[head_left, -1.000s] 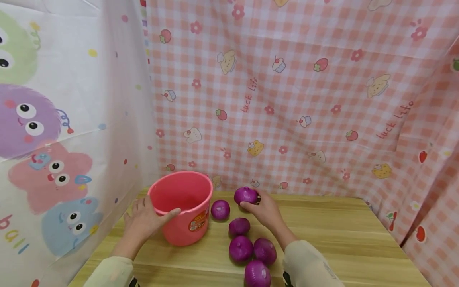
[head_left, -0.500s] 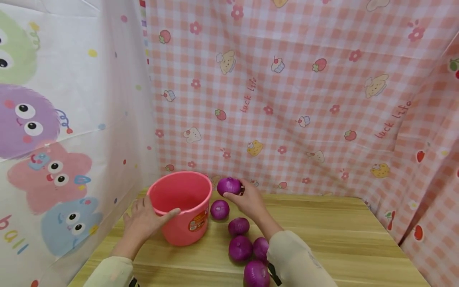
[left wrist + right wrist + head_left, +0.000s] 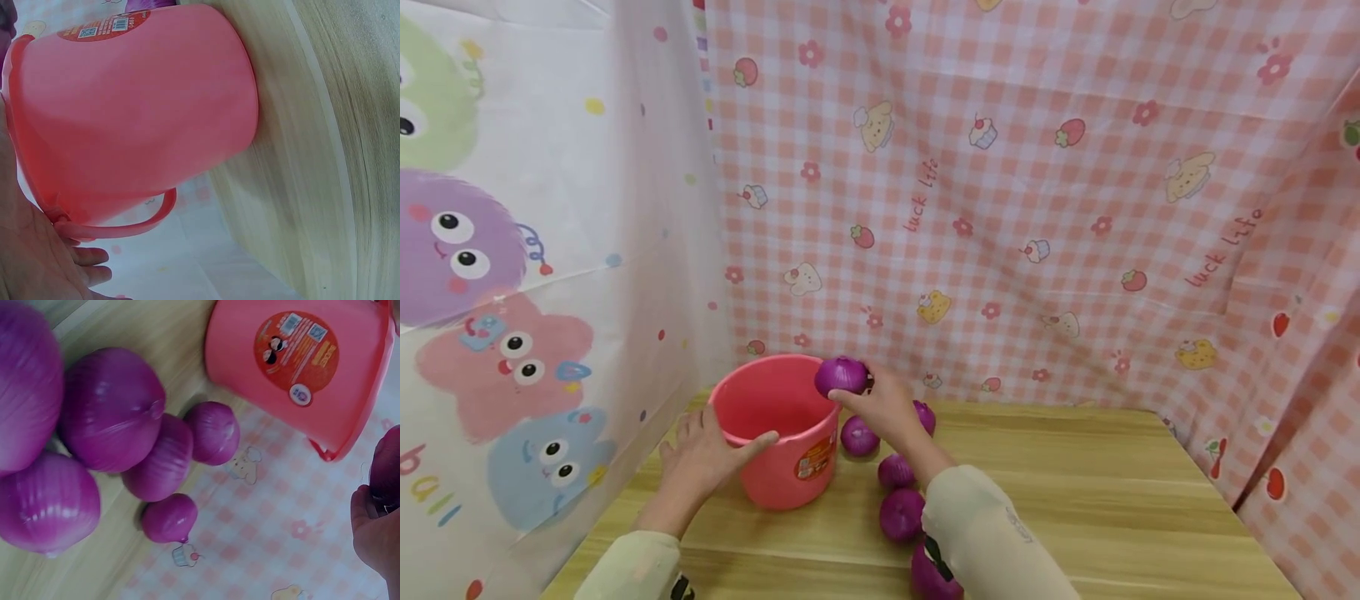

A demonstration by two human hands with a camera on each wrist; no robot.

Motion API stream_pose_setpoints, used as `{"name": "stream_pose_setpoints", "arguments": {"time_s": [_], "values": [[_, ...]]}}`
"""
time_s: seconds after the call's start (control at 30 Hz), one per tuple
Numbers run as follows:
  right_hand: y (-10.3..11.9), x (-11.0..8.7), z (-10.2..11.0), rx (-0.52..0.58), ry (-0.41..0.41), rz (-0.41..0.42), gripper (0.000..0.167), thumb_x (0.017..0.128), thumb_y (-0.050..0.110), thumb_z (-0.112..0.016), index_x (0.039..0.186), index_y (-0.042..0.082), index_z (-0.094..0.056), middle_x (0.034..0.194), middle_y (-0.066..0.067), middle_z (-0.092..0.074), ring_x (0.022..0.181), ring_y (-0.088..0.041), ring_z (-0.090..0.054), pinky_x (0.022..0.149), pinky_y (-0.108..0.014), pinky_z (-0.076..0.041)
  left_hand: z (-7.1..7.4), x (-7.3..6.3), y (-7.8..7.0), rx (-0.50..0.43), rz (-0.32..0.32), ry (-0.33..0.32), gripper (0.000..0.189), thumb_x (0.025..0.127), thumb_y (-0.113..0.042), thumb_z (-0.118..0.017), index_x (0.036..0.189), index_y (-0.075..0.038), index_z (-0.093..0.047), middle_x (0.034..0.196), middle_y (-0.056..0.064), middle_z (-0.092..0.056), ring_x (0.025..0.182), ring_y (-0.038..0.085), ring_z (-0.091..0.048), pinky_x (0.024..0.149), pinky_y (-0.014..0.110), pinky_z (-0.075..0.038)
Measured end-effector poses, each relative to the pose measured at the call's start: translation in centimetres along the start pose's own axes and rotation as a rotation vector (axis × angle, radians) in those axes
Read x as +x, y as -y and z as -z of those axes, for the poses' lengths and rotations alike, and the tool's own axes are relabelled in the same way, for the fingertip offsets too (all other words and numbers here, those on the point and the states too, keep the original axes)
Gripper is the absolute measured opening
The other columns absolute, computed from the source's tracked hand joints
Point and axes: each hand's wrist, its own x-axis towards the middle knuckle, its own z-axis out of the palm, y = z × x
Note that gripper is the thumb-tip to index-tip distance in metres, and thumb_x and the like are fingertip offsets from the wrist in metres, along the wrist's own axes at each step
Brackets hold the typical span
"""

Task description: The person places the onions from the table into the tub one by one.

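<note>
My right hand [image 3: 883,408] holds a purple onion [image 3: 841,379] above the right rim of a pink plastic bucket [image 3: 786,475]. In the right wrist view, part of this onion [image 3: 386,465] shows at the right edge, next to the fingers. My left hand [image 3: 703,454] rests on the bucket's left rim with its thumb stretched along the front and its fingers extended on the outer side. The left wrist view shows that hand's palm [image 3: 31,250] at the rim beside the bucket's handle [image 3: 119,230]. The visible inside wall is bare; the bottom is hidden.
Several purple onions lie on the wooden table [image 3: 1112,492] right of the bucket, among them one onion [image 3: 860,437] close to its wall and one onion [image 3: 902,514] nearer the front. The right forearm covers some. Patterned cloths [image 3: 1000,192] hang behind and at both sides.
My right hand has carried the onion leftward and slightly up, from above the table to the bucket's rim. Another onion shows behind the right wrist. My left hand and the bucket stay in place.
</note>
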Motion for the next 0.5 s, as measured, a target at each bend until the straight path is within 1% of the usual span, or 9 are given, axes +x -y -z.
{"name": "stream_pose_setpoints", "arguments": {"time_s": [0.1, 0.17, 0.23, 0.3, 0.5], "values": [[0.6, 0.3, -0.7, -0.004, 0.017, -0.01, 0.058, 0.086, 0.039, -0.078, 0.133, 0.011, -0.059, 0.115, -0.005, -0.068, 0.095, -0.016, -0.064, 0.083, -0.033, -0.056, 0.1, -0.1, 0.1, 0.005, 0.001, 0.005, 0.138, 0.07, -0.093, -0.047, 0.152, 0.009, -0.003, 0.145, 0.04, -0.022, 0.131, 0.059, -0.02, 0.1, 0.083, -0.012], [0.8, 0.4, -1.1, 0.005, 0.026, -0.006, 0.057, 0.086, 0.038, -0.078, 0.132, 0.011, -0.059, 0.113, -0.005, -0.068, 0.093, -0.016, -0.064, 0.082, -0.034, -0.056, 0.1, -0.1, 0.1, 0.01, 0.002, 0.009, 0.139, 0.07, -0.093, -0.046, 0.152, 0.01, -0.003, 0.145, 0.041, -0.021, 0.131, 0.059, -0.02, 0.1, 0.083, -0.011], [0.9, 0.6, -1.5, -0.005, 0.03, -0.005, 0.057, 0.085, 0.038, -0.079, 0.132, 0.011, -0.059, 0.113, -0.004, -0.068, 0.093, -0.014, -0.064, 0.082, -0.032, -0.056, 0.1, -0.1, 0.1, 0.016, 0.002, 0.011, 0.139, 0.069, -0.094, -0.045, 0.152, 0.01, -0.004, 0.146, 0.041, -0.021, 0.132, 0.059, -0.02, 0.1, 0.082, -0.011], [1.1, 0.6, -1.8, -0.018, 0.038, 0.004, 0.057, 0.085, 0.038, -0.079, 0.131, 0.01, -0.06, 0.111, -0.005, -0.068, 0.092, -0.015, -0.064, 0.081, -0.033, -0.056, 0.0, -0.1, 0.0, 0.018, 0.002, 0.008, 0.139, 0.069, -0.094, -0.045, 0.152, 0.01, -0.005, 0.146, 0.04, -0.022, 0.132, 0.058, -0.02, 0.101, 0.082, -0.011], [1.9, 0.6, -2.7, -0.069, 0.082, -0.003, 0.062, 0.087, 0.039, -0.076, 0.139, 0.011, -0.055, 0.123, -0.007, -0.064, 0.105, -0.02, -0.064, 0.089, -0.038, -0.055, -0.1, -0.1, 0.0, 0.029, -0.004, 0.003, 0.138, 0.07, -0.094, -0.044, 0.151, 0.011, -0.006, 0.146, 0.041, -0.022, 0.132, 0.059, -0.02, 0.1, 0.082, -0.012]]}}
